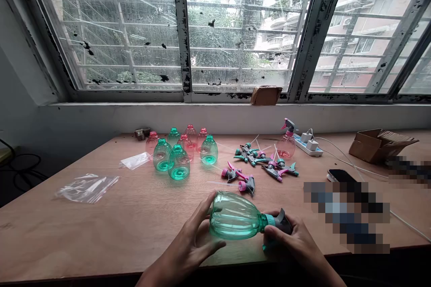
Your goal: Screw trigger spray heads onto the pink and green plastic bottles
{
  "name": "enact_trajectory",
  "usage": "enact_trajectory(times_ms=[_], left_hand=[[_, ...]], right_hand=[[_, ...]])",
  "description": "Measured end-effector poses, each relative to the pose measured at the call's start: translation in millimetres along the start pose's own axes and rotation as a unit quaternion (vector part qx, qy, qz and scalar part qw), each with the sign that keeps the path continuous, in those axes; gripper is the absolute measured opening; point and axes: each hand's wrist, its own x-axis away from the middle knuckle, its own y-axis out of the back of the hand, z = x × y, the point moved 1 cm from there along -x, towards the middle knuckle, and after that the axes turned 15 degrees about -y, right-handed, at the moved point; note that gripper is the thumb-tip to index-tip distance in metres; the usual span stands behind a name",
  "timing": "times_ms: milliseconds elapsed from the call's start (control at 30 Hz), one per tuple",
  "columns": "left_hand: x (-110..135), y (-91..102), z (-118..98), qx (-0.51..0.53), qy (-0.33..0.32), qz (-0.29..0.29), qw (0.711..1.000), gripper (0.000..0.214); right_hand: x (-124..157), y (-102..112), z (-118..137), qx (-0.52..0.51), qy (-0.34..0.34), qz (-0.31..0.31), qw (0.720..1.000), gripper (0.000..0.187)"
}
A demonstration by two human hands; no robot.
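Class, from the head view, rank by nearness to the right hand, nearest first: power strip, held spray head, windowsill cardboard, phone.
1. Spray head: in the right hand.
2. Phone: on the table, to the right.
3. Power strip: near the table's back edge.
4. Cardboard: on the windowsill.

Daylight comes from the window (218,49), where the middle pane is so bright that it is nearly white. The wall (23,67) at the left is grey and dim, and below the front edge of the table (101,237) it is almost black. The bottle (234,215) shows soft highlights and looks rather sharp. Coarse pixel blocks hide two areas at the right; the upper right corner is darkened.
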Motion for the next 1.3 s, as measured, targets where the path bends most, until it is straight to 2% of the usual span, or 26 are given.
enact_trajectory(times_ms=[133,233,333,467,600,700,833,933,1067,1167,1300], left_hand=[[0,2.0,-1,0.019,0.012,-0.015,1.000,0.077],[-3,3.3,-4,-0.036,0.009,-0.031,0.999,0.086],[-5,2.3,-5,-0.077,-0.002,-0.022,0.997,0.089],[-3,0.2,1,-0.025,-0.003,-0.015,1.000,0.077],[0,0.8,7,0.020,0.011,-0.006,1.000,0.086],[1,2.2,7,0.036,0.022,-0.026,0.999,0.083],[-2,2.3,3,-0.004,0.017,-0.021,1.000,0.086],[-3,1.8,2,-0.054,-0.013,-0.017,0.998,0.078],[-1,1.2,5,0.006,0.004,-0.005,1.000,0.084],[1,1.8,6,0.039,0.031,-0.019,0.999,0.083],[-1,1.4,1,-0.007,0.018,-0.017,1.000,0.074]], right_hand=[[-1,1,0,0.014,0.010,-0.006,1.000,0.039],[-2,2,-1,0.010,0.009,-0.003,1.000,0.040],[-3,2,-1,-0.005,0.010,-0.005,1.000,0.039],[-2,1,0,0.007,0.011,-0.005,1.000,0.039],[0,0,3,0.009,0.012,-0.013,1.000,0.039],[1,0,3,0.012,0.013,-0.006,1.000,0.038],[1,1,3,0.009,0.014,0.002,1.000,0.035],[0,1,2,0.013,0.017,0.002,1.000,0.034],[0,1,2,0.029,0.023,0.008,0.999,0.033],[0,0,2,0.021,0.025,0.009,0.999,0.033],[3,-3,2,-0.028,0.020,-0.002,0.999,0.035]])
